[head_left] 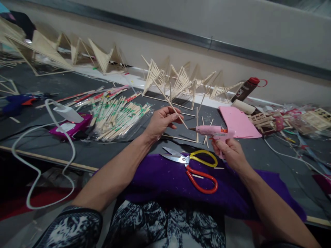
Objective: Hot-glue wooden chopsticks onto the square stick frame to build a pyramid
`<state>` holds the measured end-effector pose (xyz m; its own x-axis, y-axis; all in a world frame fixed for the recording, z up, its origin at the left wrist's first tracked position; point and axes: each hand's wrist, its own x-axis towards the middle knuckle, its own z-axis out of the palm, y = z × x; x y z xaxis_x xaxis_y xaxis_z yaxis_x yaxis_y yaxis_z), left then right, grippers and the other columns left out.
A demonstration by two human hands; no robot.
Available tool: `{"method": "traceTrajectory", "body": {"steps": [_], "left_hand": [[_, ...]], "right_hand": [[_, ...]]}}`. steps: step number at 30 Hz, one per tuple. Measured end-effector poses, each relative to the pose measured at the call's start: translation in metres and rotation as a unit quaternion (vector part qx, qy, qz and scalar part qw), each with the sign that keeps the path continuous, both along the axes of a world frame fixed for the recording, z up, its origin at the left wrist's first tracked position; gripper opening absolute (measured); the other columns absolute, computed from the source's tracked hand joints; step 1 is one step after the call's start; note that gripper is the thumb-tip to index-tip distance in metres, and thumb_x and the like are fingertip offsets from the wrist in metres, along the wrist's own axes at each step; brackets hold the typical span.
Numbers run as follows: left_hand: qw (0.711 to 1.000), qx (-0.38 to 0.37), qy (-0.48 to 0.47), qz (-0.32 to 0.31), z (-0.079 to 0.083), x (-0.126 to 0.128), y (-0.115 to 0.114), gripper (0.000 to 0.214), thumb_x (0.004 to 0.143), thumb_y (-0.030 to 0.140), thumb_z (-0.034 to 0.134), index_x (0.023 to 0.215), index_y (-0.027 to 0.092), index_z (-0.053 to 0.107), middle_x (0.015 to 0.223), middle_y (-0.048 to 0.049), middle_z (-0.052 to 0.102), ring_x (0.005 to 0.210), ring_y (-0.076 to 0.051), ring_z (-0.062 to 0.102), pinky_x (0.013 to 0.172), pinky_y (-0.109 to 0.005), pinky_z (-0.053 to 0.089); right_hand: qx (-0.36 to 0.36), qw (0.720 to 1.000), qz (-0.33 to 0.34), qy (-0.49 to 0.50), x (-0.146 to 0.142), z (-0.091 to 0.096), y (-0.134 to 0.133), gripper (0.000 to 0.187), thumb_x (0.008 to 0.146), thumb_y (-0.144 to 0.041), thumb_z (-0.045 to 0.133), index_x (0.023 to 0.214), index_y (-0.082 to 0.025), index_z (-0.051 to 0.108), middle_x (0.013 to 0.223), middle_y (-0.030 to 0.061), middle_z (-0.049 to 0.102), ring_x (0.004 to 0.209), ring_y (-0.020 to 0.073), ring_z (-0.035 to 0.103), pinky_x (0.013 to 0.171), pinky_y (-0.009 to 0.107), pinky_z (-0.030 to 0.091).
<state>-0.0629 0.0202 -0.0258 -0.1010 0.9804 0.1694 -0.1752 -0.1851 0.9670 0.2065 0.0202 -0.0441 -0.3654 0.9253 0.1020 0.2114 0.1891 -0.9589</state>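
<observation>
My left hand (162, 122) pinches a thin wooden stick (169, 102), which slants down to the right. In my right hand (229, 150) is a pink hot glue gun (210, 130), its dark nozzle pointing left. The nozzle tip is at the stick's lower end; whether they touch I cannot tell. Below both hands, a frame of wooden sticks (197, 129) lies on the table, partly hidden by my left hand. Open-bladed scissors (184, 159) with one yellow and one red handle rest on a purple cloth (157, 175) close to me.
Wrapped chopsticks (121, 117) lie in a pile left of my hands, beside a magenta power strip (84, 122) with a white cable. Stick models (178, 82) line the wall. To the right are a pink sheet (239, 122), a dark bottle (245, 90) and more wooden pieces (271, 122).
</observation>
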Motion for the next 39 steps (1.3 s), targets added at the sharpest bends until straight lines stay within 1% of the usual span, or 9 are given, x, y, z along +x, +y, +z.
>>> {"method": "traceTrajectory", "body": {"steps": [4, 9, 13, 19, 22, 27, 30, 33, 39], "left_hand": [[1.000, -0.004, 0.006, 0.004, -0.001, -0.002, 0.001, 0.030, 0.075, 0.035, 0.072, 0.094, 0.015, 0.063, 0.089, -0.0066, 0.074, 0.074, -0.015, 0.071, 0.051, -0.018, 0.050], [1.000, -0.001, 0.012, 0.012, 0.000, -0.003, 0.002, 0.032, 0.074, 0.037, 0.073, 0.094, 0.015, 0.064, 0.089, -0.0068, 0.074, 0.075, -0.016, 0.071, 0.050, -0.018, 0.049], [0.999, -0.008, 0.023, 0.025, 0.004, -0.003, 0.002, 0.032, 0.073, 0.037, 0.074, 0.093, 0.015, 0.064, 0.088, -0.0070, 0.074, 0.076, -0.017, 0.071, 0.051, -0.019, 0.049], [0.999, -0.017, 0.032, 0.024, 0.008, 0.003, -0.003, 0.029, 0.072, 0.036, 0.074, 0.090, 0.017, 0.063, 0.087, -0.0055, 0.073, 0.075, -0.017, 0.071, 0.051, -0.020, 0.048], [0.999, -0.006, 0.048, 0.005, 0.008, 0.011, -0.009, 0.025, 0.073, 0.034, 0.072, 0.088, 0.017, 0.063, 0.085, -0.0056, 0.073, 0.064, -0.014, 0.068, 0.045, -0.020, 0.043], [0.995, -0.007, 0.091, -0.029, 0.003, 0.020, -0.013, 0.023, 0.076, 0.034, 0.071, 0.089, 0.016, 0.063, 0.085, -0.0069, 0.073, 0.055, -0.012, 0.063, 0.042, -0.020, 0.039], [0.995, -0.009, 0.093, -0.029, 0.001, 0.017, -0.011, 0.025, 0.076, 0.035, 0.072, 0.089, 0.017, 0.063, 0.085, -0.0061, 0.073, 0.056, -0.012, 0.063, 0.043, -0.020, 0.040], [0.996, -0.007, 0.092, -0.021, 0.001, 0.013, -0.008, 0.025, 0.076, 0.035, 0.072, 0.090, 0.017, 0.063, 0.086, -0.0059, 0.073, 0.056, -0.012, 0.064, 0.044, -0.020, 0.040], [0.997, 0.003, 0.077, -0.015, 0.001, 0.010, -0.008, 0.026, 0.076, 0.035, 0.072, 0.091, 0.016, 0.063, 0.087, -0.0063, 0.073, 0.056, -0.011, 0.064, 0.042, -0.019, 0.040]], "right_hand": [[-0.025, 0.999, 0.016, 0.015, -0.003, -0.001, 0.004, 0.035, 0.080, -0.056, 0.064, 0.077, -0.021, 0.067, 0.059, 0.0013, 0.059, 0.047, 0.0111, 0.043, 0.042, 0.025, 0.032], [-0.114, 0.985, 0.031, 0.123, -0.003, 0.001, 0.008, 0.037, 0.081, -0.053, 0.063, 0.091, -0.017, 0.067, 0.076, 0.0054, 0.070, 0.049, 0.0105, 0.050, 0.040, 0.022, 0.033], [-0.153, 0.973, 0.031, 0.172, 0.000, 0.005, 0.012, 0.043, 0.081, -0.057, 0.061, 0.092, -0.016, 0.067, 0.081, 0.0076, 0.073, 0.049, 0.0117, 0.053, 0.040, 0.023, 0.035], [-0.146, 0.964, 0.041, 0.219, 0.002, 0.010, 0.013, 0.035, 0.076, -0.047, 0.065, 0.093, -0.017, 0.067, 0.086, 0.0081, 0.074, 0.055, 0.0129, 0.057, 0.046, 0.023, 0.041], [-0.128, 0.959, 0.051, 0.248, 0.004, 0.015, 0.012, 0.032, 0.068, -0.037, 0.071, 0.094, -0.018, 0.068, 0.089, 0.0068, 0.073, 0.061, 0.0128, 0.058, 0.055, 0.024, 0.047], [-0.105, 0.946, 0.107, 0.288, 0.009, 0.020, 0.009, 0.049, 0.055, -0.020, 0.076, 0.104, -0.020, 0.069, 0.103, 0.0055, 0.072, 0.080, 0.0154, 0.062, 0.074, 0.029, 0.053], [-0.100, 0.943, 0.125, 0.292, 0.010, 0.020, 0.008, 0.052, 0.057, -0.016, 0.076, 0.108, -0.021, 0.069, 0.107, 0.0049, 0.071, 0.085, 0.0152, 0.064, 0.079, 0.030, 0.054], [-0.105, 0.947, 0.132, 0.274, 0.010, 0.020, 0.007, 0.045, 0.062, -0.015, 0.074, 0.106, -0.020, 0.069, 0.106, 0.0059, 0.072, 0.085, 0.0150, 0.065, 0.082, 0.031, 0.054], [-0.133, 0.949, 0.132, 0.253, 0.007, 0.021, 0.004, 0.041, 0.067, -0.014, 0.074, 0.107, -0.021, 0.069, 0.106, 0.0059, 0.072, 0.082, 0.0147, 0.068, 0.077, 0.029, 0.056]]}}
